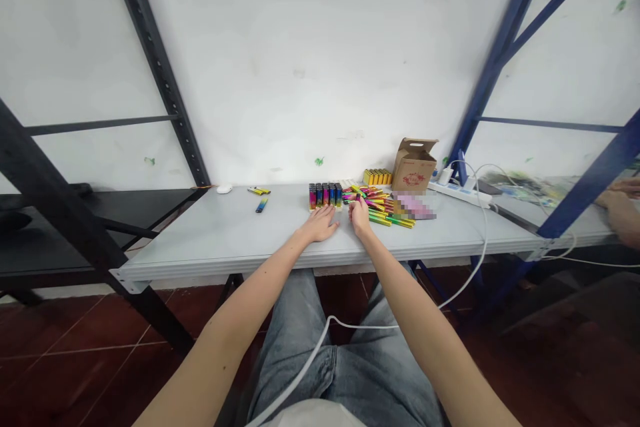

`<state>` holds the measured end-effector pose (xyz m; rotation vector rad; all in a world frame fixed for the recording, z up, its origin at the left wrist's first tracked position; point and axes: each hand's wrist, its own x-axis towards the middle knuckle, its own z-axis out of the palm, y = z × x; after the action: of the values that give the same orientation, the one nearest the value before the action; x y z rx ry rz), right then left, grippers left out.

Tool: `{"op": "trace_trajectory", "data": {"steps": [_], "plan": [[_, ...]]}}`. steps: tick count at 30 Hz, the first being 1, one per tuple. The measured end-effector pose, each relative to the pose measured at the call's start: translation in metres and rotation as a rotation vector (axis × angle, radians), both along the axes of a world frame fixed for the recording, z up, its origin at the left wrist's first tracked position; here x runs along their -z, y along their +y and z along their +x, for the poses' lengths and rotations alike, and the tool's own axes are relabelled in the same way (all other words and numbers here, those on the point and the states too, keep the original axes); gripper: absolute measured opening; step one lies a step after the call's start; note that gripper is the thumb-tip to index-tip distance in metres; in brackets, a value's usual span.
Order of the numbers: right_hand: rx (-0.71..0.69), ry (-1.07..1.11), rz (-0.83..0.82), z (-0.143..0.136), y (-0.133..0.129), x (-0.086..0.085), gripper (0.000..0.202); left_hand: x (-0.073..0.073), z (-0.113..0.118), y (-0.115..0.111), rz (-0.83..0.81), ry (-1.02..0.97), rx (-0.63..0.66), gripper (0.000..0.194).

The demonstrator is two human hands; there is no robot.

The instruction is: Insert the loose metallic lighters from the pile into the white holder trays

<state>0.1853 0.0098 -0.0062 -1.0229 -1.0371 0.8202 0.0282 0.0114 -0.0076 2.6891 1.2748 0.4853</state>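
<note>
A block of upright lighters [325, 195], with dark tops and blue, pink and yellow bodies, stands near the middle of the table. My left hand [320, 224] lies at its front edge, fingers stretched out and touching or very close to the front row. Just to the right, my right hand [359, 217] is closed around what looks like a lighter, its dark end showing above the fingers. Beside that hand spreads a loose pile of shiny green, gold and pink lighters [381, 203]. My fingers hide part of the pile and the block's base.
A blue-yellow lighter [262, 204] and several yellow ones [259, 191] lie to the left on the grey table [220, 233]. Yellow upright pieces [377, 177], an open cardboard box [414, 167] and a power strip [460, 194] stand at the back right. A white cable [484, 233] hangs over the front edge.
</note>
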Motion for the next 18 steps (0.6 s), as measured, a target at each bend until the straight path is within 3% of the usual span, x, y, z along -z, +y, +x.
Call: {"op": "trace_trajectory", "data": {"steps": [6,11,14,16,18], "plan": [[-0.014,0.112,0.035,-0.004,-0.007,-0.006,0.014,-0.004,-0.002,-0.004,0.036,-0.061,0.007,0.056],[-0.17,0.045,0.002,-0.006,-0.018,-0.013,0.013,-0.011,-0.026,-0.012,0.22,-0.228,0.097,0.035],[-0.218,0.051,-0.026,-0.006,-0.022,-0.016,0.028,-0.014,-0.054,-0.012,0.294,-0.341,-0.001,0.029],[-0.228,0.077,-0.043,-0.006,-0.022,-0.016,0.039,-0.015,-0.071,-0.007,0.308,-0.43,-0.144,0.028],[-0.234,0.096,-0.063,-0.006,-0.022,-0.017,0.046,-0.014,-0.084,0.001,0.222,-0.504,-0.297,0.026]]}}
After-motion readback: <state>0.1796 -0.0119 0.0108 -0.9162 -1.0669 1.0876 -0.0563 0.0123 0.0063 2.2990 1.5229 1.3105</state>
